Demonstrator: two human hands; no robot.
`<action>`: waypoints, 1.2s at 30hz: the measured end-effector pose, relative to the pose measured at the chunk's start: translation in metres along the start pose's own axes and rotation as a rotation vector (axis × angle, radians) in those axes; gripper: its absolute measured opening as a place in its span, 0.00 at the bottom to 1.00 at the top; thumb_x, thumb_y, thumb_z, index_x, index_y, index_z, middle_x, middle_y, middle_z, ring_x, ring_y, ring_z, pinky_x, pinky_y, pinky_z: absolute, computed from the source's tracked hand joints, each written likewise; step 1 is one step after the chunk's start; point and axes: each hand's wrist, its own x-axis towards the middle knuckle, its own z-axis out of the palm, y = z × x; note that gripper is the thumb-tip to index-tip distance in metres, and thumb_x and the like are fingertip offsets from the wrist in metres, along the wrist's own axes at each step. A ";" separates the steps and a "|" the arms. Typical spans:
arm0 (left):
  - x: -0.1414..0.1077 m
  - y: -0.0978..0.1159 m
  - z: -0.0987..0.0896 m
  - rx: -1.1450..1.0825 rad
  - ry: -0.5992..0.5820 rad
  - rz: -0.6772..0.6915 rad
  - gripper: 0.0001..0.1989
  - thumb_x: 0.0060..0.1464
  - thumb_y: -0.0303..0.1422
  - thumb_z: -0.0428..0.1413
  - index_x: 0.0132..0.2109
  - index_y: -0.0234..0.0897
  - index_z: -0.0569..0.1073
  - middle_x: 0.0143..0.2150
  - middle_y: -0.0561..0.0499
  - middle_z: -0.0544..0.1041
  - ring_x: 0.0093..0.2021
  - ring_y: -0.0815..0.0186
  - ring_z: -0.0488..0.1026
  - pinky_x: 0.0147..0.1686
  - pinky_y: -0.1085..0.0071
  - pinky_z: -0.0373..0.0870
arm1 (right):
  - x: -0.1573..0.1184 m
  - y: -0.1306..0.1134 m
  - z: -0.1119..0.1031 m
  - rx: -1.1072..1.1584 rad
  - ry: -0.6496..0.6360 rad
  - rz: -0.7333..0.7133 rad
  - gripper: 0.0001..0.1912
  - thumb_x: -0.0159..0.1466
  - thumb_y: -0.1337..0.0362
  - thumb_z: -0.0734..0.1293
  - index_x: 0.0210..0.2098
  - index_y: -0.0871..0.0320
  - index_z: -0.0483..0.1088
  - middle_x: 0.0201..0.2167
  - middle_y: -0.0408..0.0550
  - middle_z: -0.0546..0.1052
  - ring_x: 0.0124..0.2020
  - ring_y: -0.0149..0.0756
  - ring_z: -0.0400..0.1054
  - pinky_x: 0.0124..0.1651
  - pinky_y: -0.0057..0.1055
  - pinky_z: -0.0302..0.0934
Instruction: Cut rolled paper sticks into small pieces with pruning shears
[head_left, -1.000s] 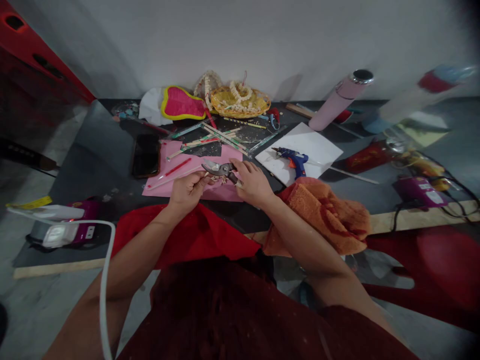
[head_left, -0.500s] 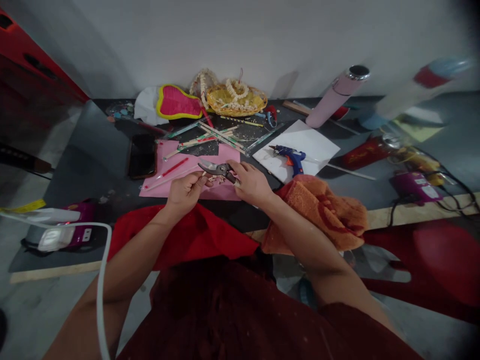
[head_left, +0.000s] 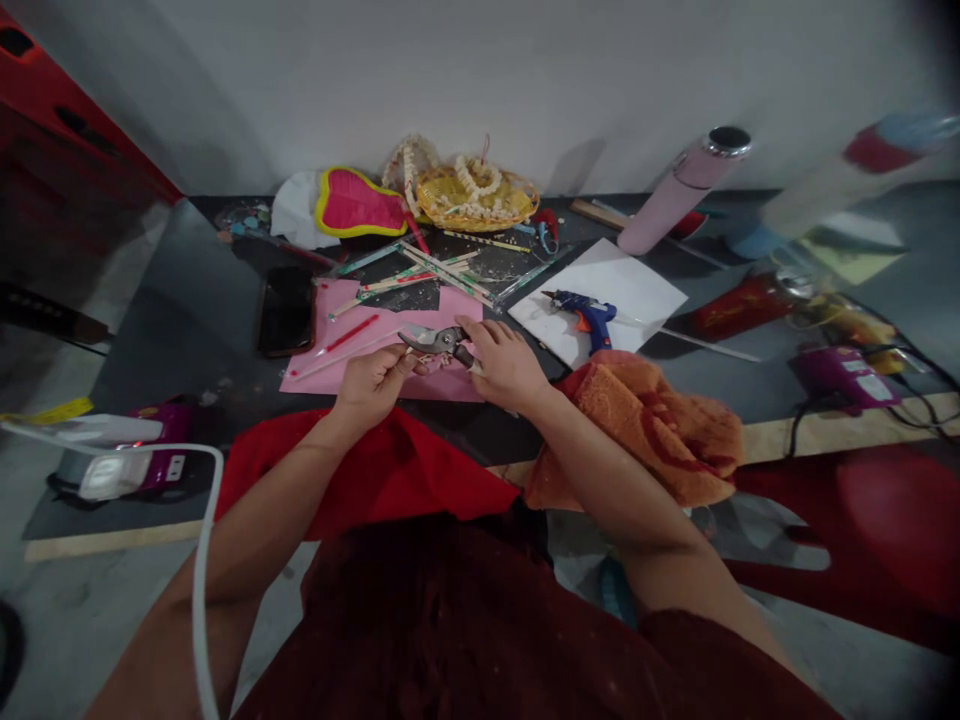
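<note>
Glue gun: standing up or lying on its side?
Lying on its side: the glue gun has its body and handle laid out over the white board, nozzle pointing left.

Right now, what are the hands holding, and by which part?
The right hand grips the shears by the handles. The left hand pinches something pale near the blades, too small to tell.

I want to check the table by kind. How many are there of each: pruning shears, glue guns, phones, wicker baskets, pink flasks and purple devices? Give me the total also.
Pruning shears: 1
Glue gun: 1
Phone: 1
Wicker basket: 1
Pink flask: 1
Purple devices, one on the left and one on the right: 2
Total: 7
</note>
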 end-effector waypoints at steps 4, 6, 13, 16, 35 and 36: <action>0.000 0.001 -0.001 -0.039 -0.049 -0.014 0.19 0.61 0.38 0.46 0.34 0.37 0.79 0.29 0.49 0.80 0.33 0.66 0.77 0.32 0.75 0.70 | 0.000 0.002 -0.001 -0.003 -0.008 -0.016 0.35 0.59 0.64 0.62 0.64 0.57 0.52 0.55 0.55 0.68 0.53 0.48 0.61 0.53 0.42 0.57; 0.000 0.001 -0.001 -0.038 -0.058 -0.017 0.19 0.61 0.39 0.47 0.34 0.37 0.79 0.30 0.49 0.80 0.31 0.67 0.76 0.30 0.76 0.70 | 0.000 0.002 -0.001 0.004 -0.014 -0.010 0.33 0.59 0.63 0.61 0.64 0.57 0.53 0.54 0.55 0.68 0.52 0.48 0.62 0.53 0.42 0.58; -0.001 0.005 -0.001 -0.033 -0.011 -0.002 0.19 0.61 0.38 0.47 0.33 0.35 0.79 0.39 0.48 0.81 0.28 0.71 0.74 0.29 0.77 0.68 | -0.001 -0.003 -0.001 0.042 0.000 0.004 0.28 0.62 0.65 0.59 0.62 0.56 0.56 0.52 0.54 0.71 0.51 0.45 0.64 0.52 0.38 0.59; -0.001 0.006 -0.001 -0.025 0.005 0.001 0.18 0.61 0.38 0.48 0.32 0.35 0.79 0.39 0.48 0.81 0.30 0.70 0.75 0.30 0.77 0.68 | -0.002 -0.007 -0.001 0.047 0.005 0.010 0.28 0.62 0.66 0.59 0.61 0.56 0.57 0.50 0.53 0.72 0.49 0.44 0.65 0.51 0.37 0.59; 0.002 0.006 -0.004 0.002 -0.087 0.010 0.21 0.62 0.39 0.46 0.32 0.35 0.79 0.29 0.49 0.79 0.33 0.67 0.76 0.33 0.76 0.69 | 0.000 0.004 0.004 0.054 0.017 -0.036 0.33 0.58 0.66 0.61 0.63 0.57 0.54 0.53 0.55 0.69 0.52 0.48 0.62 0.54 0.42 0.57; 0.002 0.006 -0.004 0.004 -0.080 0.011 0.21 0.62 0.39 0.46 0.32 0.35 0.79 0.29 0.49 0.79 0.33 0.67 0.76 0.33 0.76 0.69 | 0.000 0.003 0.004 0.054 0.020 -0.030 0.31 0.59 0.66 0.60 0.63 0.57 0.55 0.52 0.54 0.70 0.52 0.47 0.63 0.53 0.41 0.57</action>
